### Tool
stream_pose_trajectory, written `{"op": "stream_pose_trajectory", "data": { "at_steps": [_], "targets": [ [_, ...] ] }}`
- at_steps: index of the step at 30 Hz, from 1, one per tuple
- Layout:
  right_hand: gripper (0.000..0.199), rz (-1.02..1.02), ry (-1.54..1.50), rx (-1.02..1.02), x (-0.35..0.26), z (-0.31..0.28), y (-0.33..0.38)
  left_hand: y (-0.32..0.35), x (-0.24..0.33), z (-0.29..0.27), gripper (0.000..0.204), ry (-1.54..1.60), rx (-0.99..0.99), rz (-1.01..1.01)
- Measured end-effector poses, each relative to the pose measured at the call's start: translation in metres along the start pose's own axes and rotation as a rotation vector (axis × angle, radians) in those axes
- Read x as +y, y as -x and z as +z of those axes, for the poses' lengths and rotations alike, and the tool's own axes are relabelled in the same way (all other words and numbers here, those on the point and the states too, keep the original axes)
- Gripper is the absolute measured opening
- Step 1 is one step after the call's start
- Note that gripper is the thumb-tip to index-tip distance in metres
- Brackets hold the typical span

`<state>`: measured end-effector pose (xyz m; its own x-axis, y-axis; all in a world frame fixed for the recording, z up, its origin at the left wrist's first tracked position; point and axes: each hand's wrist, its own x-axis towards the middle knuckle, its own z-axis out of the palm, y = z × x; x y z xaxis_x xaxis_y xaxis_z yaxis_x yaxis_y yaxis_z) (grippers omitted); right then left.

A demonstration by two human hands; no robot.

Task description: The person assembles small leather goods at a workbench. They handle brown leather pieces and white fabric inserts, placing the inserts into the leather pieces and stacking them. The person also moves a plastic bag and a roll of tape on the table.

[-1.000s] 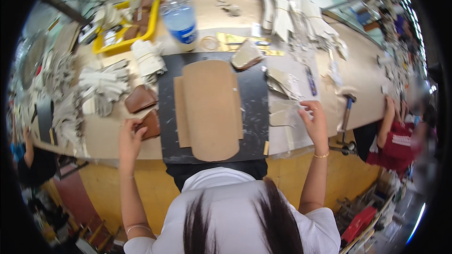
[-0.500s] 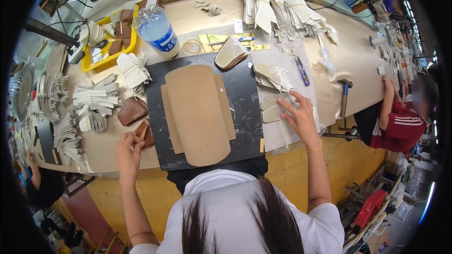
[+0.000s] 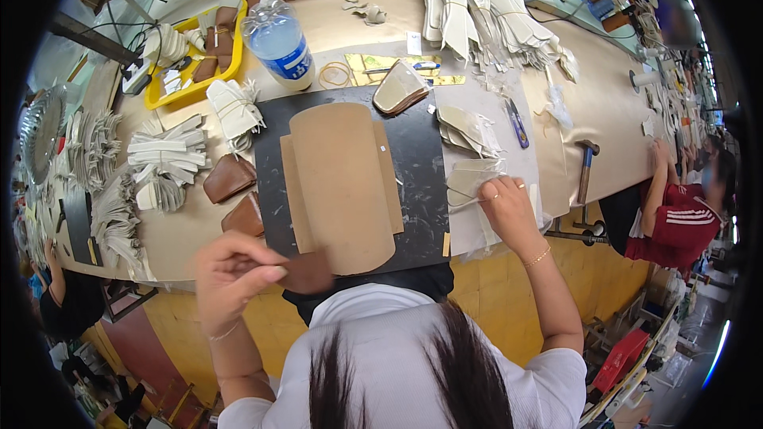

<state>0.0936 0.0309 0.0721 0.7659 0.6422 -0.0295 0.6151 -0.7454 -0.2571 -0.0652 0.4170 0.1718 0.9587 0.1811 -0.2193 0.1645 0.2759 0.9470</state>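
Observation:
Between the thumb and fingers of my left hand point(image 3: 238, 270) is a brown leather piece point(image 3: 308, 272), held over the near edge of the work board and smeared by motion. My right hand point(image 3: 506, 205) has its fingertips pinched together at the edge of a pale trimmed piece point(image 3: 470, 181), right of the board; whether the piece is lifted I cannot tell. A tan curved board point(image 3: 342, 191) lies on the black mat point(image 3: 425, 183) in front of me. Two stacks of brown leather pieces point(image 3: 229, 178) lie left of the mat. A pale-topped brown stack point(image 3: 401, 87) rests at its far edge.
A water bottle point(image 3: 280, 48) stands behind the mat, beside a yellow tray point(image 3: 151, 95). Bundles of pale strips point(image 3: 167, 151) lie at left and far right. A cutter point(image 3: 517, 123) and a hammer point(image 3: 586, 168) lie to the right. Another person in red point(image 3: 675, 218) works at the right.
My left hand has lifted a brown leather piece from the near left stack and moved right toward me. The fingers of my right hand have closed from spread to pinched.

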Motion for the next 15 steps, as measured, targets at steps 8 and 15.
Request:
{"op": "stream_pose_trajectory", "data": {
  "at_steps": [8,15],
  "targets": [
    [0.016,0.255,-0.857,-0.487,0.015,-0.044,0.0,-0.063,-0.04,0.012,0.024,0.029,-0.12,-0.345],
    [0.022,0.249,-1.276,-0.195,-0.076,-0.067,-0.049,-0.05,-0.036,0.009,0.06,0.058,-0.064,-0.378]
  ]
}}
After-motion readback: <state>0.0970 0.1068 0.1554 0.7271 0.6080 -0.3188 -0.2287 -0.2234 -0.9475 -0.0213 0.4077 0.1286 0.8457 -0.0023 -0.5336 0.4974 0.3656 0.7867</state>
